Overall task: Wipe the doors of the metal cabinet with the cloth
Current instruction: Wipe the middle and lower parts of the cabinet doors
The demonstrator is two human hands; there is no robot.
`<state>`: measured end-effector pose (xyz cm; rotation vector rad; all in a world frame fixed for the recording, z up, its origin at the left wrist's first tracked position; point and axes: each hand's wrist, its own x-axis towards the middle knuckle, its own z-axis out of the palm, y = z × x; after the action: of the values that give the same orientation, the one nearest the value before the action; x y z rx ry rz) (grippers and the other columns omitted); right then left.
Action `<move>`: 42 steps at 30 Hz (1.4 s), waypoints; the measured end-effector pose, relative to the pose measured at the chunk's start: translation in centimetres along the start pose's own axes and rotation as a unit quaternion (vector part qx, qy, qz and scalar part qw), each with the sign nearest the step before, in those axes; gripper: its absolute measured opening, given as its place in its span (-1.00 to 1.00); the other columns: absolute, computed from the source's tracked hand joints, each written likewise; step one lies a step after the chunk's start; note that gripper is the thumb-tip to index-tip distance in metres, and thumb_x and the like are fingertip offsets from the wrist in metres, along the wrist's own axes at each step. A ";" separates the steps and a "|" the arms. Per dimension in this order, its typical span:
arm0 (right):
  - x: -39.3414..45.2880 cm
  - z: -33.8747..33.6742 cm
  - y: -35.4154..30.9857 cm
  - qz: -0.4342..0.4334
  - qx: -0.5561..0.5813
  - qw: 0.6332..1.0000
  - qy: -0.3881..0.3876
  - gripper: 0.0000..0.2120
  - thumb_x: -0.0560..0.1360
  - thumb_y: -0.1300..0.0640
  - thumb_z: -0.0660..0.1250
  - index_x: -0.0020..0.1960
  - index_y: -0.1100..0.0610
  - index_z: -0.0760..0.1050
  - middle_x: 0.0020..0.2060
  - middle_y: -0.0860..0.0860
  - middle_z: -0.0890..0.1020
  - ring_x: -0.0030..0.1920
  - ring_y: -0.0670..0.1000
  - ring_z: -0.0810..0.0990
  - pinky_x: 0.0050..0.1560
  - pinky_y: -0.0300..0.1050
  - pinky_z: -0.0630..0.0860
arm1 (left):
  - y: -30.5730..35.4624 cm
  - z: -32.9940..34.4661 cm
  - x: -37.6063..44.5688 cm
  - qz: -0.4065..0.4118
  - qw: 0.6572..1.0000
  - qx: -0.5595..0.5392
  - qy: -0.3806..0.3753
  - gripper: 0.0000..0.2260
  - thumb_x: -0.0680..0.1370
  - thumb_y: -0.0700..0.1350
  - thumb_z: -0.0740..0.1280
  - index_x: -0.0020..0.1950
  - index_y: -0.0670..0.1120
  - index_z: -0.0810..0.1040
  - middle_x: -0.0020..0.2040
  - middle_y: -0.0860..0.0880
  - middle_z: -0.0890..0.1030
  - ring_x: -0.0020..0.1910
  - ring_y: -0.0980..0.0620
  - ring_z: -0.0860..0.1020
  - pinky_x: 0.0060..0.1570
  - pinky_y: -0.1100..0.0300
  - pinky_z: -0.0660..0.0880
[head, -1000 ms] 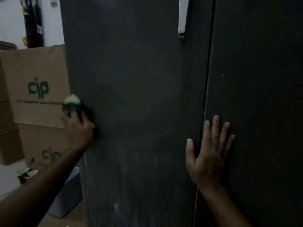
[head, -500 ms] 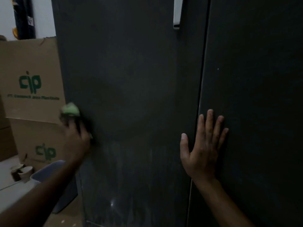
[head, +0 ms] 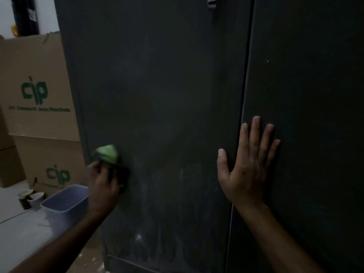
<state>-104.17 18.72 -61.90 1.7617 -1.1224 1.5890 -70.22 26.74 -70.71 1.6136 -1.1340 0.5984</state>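
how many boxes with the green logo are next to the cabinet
2: the upper box left of the cabinet, the lower box under it. Plain boxes stand further left; more may be hidden.

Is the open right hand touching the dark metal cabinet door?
Touching. In the head view the right hand lies flat with straight fingers on the right dark metal cabinet door, with no gap visible, beside the seam.

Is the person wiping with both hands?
No, only the left hand holds the green cloth against the left door; the right hand rests flat and empty across the door seam.
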 end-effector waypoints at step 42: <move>-1.3 -6.2 8.9 -0.151 0.096 0.981 -0.074 -0.52 0.54 0.36 0.18 0.46 0.31 0.30 0.50 0.19 0.31 0.56 0.18 0.17 0.53 0.18 0.20 | 23.9 4.7 4.5 0.289 0.951 -0.041 0.104 -0.63 0.65 -0.01 0.19 0.40 -0.15 0.43 0.16 -0.21 0.39 0.01 -0.21 0.39 0.02 -0.05 0.34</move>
<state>-114.98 19.36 -63.38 2.0919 -0.7379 1.4378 -90.20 20.10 -57.75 1.1027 -1.4536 1.0580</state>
